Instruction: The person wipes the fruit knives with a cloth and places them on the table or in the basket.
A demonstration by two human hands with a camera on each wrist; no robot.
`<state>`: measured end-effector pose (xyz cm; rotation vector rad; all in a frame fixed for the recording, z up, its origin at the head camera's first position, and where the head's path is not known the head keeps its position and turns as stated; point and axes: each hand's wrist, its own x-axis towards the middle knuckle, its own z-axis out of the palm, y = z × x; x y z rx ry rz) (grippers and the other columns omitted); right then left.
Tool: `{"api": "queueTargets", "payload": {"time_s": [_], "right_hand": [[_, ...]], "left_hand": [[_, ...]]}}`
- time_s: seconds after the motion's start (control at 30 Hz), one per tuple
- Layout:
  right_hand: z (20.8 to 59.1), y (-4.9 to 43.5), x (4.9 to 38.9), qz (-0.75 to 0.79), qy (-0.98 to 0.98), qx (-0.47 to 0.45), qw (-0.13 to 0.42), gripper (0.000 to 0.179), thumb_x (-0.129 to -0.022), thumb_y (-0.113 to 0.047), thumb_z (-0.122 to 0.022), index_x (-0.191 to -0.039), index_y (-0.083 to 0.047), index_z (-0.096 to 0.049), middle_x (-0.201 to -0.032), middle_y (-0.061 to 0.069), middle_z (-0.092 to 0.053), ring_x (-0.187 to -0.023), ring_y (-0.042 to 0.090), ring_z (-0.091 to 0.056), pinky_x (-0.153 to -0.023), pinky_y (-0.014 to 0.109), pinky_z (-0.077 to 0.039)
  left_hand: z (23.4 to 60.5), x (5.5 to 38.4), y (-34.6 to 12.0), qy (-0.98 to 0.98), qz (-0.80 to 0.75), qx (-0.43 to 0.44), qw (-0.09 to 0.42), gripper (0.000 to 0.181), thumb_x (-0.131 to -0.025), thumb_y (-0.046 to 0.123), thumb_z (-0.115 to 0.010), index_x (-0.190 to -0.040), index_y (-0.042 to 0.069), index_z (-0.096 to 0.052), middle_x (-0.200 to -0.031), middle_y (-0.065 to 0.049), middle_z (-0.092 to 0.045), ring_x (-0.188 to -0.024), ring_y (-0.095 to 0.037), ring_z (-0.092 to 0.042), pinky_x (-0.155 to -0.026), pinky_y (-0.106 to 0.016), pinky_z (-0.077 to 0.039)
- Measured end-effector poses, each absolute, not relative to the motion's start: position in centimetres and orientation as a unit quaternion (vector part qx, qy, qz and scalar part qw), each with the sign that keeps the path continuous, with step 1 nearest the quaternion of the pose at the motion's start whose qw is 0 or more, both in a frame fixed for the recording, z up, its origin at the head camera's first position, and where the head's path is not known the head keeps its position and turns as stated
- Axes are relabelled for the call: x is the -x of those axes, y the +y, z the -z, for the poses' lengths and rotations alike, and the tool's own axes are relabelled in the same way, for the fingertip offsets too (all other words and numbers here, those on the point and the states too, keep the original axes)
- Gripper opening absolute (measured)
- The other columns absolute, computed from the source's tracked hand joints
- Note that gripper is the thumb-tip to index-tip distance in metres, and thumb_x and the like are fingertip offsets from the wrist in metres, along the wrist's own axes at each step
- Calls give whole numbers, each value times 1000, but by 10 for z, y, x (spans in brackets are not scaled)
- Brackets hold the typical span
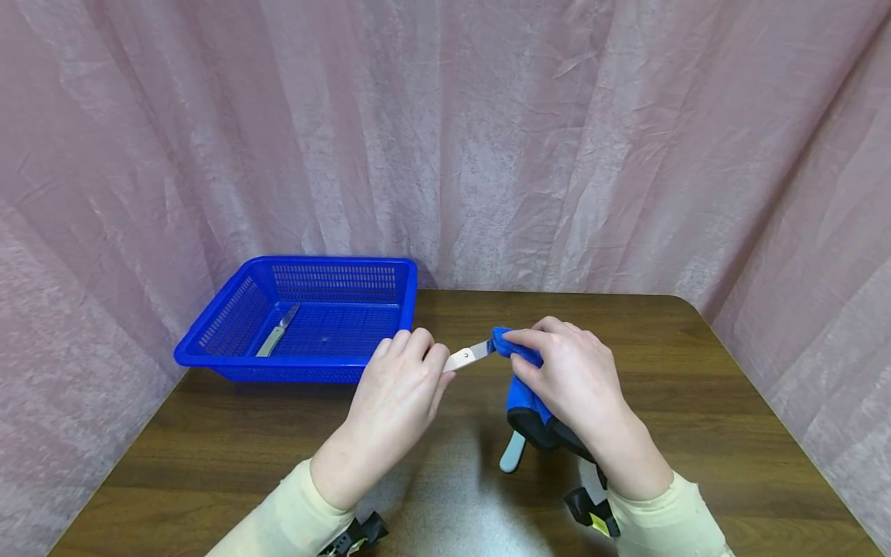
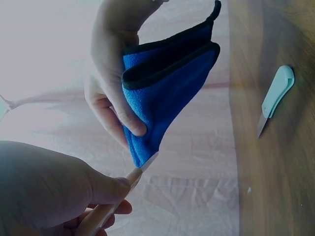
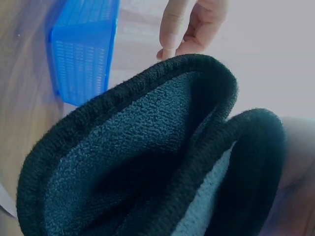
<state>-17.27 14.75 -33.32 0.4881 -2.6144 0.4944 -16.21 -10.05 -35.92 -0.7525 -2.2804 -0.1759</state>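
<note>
My left hand (image 1: 400,379) grips the cream-coloured handle of a small knife (image 1: 459,359), its blade pointing right. With thumb and fingers, my right hand (image 1: 574,375) pinches a folded blue cloth (image 1: 525,393) with black edging around the blade's far part. In the left wrist view the cloth (image 2: 162,103) hangs in a fold, and a short stretch of blade shows beside it. A second knife with a mint-green handle (image 2: 278,91) lies on the table below the cloth; the head view shows only its handle end (image 1: 512,453). The cloth (image 3: 128,118) fills most of the right wrist view.
At the left back of the wooden table (image 1: 696,418) stands a blue plastic basket (image 1: 278,362) with mesh walls. One knife with a pale green handle (image 1: 273,339) lies inside it. A pink curtain (image 1: 487,155) hangs behind the table and along the sides.
</note>
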Motion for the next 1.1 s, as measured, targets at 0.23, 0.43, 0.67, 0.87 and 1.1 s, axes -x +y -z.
{"api": "queueTargets", "payload": {"time_s": [0.23, 0.43, 0.67, 0.87, 1.1], "right_hand": [[332, 149, 174, -174, -945, -170, 217, 29, -95, -19, -82, -122, -23, -87, -105, 2, -77, -92, 26, -70, -73, 48, -56], [333, 151, 176, -173, -948, -163, 214, 29, -95, -19, -81, -123, -24, -87, -105, 3, -77, -92, 26, -70, -71, 48, -56], [333, 154, 178, -169, -949, -156, 216, 29, -94, -18, -81, -122, -23, -87, -106, 4, -77, -92, 27, -70, -71, 48, -57], [333, 155, 179, -165, -952, -143, 213, 29, -95, -19, -80, -124, -23, -86, -105, 5, -77, -93, 27, -70, -75, 50, -57], [331, 159, 179, -162, -955, -130, 213, 31, -95, -18, -78, -124, -24, -86, -107, 5, -76, -95, 29, -70, -79, 53, -56]], "left_hand": [[359, 162, -101, -883, 69, 292, 361, 24, -96, 22, -87, -96, 6, -69, -90, -7, -58, -76, -32, -54, -65, -40, -40], [359, 163, -101, -882, 69, 293, 364, 23, -96, 21, -86, -95, 6, -69, -91, -7, -58, -76, -32, -54, -66, -40, -40], [359, 163, -101, -881, 69, 293, 366, 23, -96, 22, -86, -95, 6, -69, -90, -7, -58, -76, -32, -54, -65, -40, -40], [359, 163, -101, -880, 68, 292, 367, 24, -96, 22, -86, -95, 6, -69, -91, -7, -58, -76, -32, -54, -66, -40, -40], [359, 162, -101, -881, 70, 292, 366, 22, -97, 22, -85, -95, 7, -69, -91, -7, -58, -76, -32, -55, -66, -40, -41]]}}
